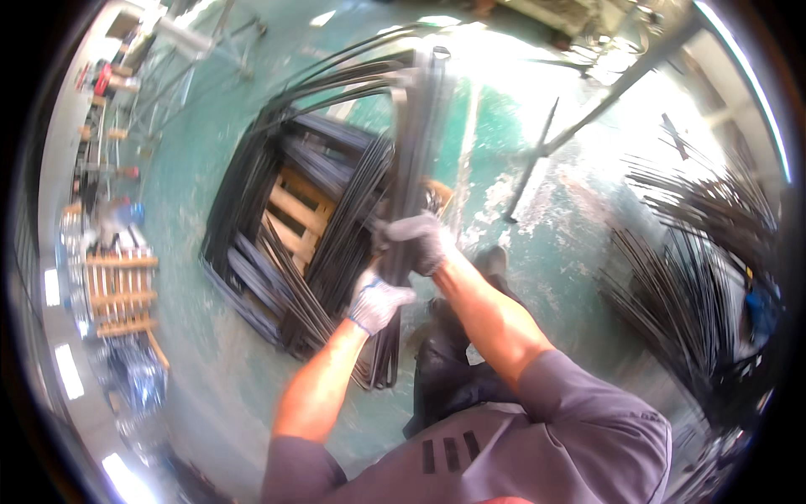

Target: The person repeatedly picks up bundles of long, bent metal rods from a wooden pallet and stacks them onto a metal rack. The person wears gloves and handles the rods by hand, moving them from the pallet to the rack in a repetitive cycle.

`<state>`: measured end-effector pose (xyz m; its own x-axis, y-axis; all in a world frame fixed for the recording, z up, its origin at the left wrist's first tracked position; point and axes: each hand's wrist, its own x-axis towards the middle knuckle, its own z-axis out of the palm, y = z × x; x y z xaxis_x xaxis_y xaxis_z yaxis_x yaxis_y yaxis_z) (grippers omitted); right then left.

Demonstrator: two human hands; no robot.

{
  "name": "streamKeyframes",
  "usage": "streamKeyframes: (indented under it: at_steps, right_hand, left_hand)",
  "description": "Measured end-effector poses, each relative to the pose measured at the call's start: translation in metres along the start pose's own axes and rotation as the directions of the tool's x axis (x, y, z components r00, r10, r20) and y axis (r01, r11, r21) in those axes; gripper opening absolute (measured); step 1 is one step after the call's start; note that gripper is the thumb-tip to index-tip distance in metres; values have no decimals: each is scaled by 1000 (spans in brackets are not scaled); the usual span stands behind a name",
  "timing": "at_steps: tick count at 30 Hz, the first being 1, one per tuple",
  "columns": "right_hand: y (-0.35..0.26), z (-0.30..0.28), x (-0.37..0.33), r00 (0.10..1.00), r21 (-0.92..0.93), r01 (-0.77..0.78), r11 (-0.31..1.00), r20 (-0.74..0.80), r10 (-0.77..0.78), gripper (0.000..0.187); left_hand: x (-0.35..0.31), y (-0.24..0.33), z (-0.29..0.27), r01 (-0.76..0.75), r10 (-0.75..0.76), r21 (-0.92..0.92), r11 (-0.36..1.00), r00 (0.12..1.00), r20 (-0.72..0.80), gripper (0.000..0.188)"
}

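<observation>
A bundle of dark metal bars [413, 143], smeared by motion, stands over the right side of a stack of rectangular metal frames [239, 189]. My right hand [420, 242], in a grey glove, is wrapped round the bundle's lower part. Just below and to the left, my left hand [378, 302] in a whiter glove closes on the same bundle, its thumb pointing right. The fingers' far sides are hidden behind the bars. Beneath the frames, slats of a wooden pallet [294, 217] show through the middle of the stack.
Long thin metal rods [684, 294] lie in heaps at the right. A dark metal post [617, 88] slants down to a foot bar [533, 160] on the worn green floor. Another wooden pallet [122, 281] and a clear plastic-wrapped bundle [141, 374] are at the far left.
</observation>
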<state>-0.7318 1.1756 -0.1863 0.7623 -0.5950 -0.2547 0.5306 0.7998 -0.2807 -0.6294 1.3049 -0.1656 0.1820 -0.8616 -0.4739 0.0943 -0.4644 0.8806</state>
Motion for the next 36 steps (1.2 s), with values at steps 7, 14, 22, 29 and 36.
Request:
streamKeyframes:
  at_steps: [7, 14, 22, 29, 36]
  right_hand:
    - [-74, 173, 3, 980, -235, 17, 972, 195, 30, 23]
    - [-190, 269, -77, 929, -283, 128, 951, 369, -15, 12]
    - [-356, 193, -199, 895, -447, 353, 822, 417, -157, 18]
    - [-471, 37, -373, 766, -954, 267, 137, 124, -631, 36]
    - [-505, -48, -552, 471, -926, 94, 366, -282, -835, 45]
  left_hand:
    - [-49, 144, 26, -274, 277, 50, 960, 918, -285, 38]
    - [-105, 274, 141, -333, 322, 29, 942, 879, -351, 23]
    - [-57, 274, 339, -516, 512, 18, 857, 845, -153, 45]
    - [-10, 185, 540, -855, 648, 437, 279, 503, 572, 17]
    - [-50, 182, 625, -677, 254, 232, 698, 538, 804, 43]
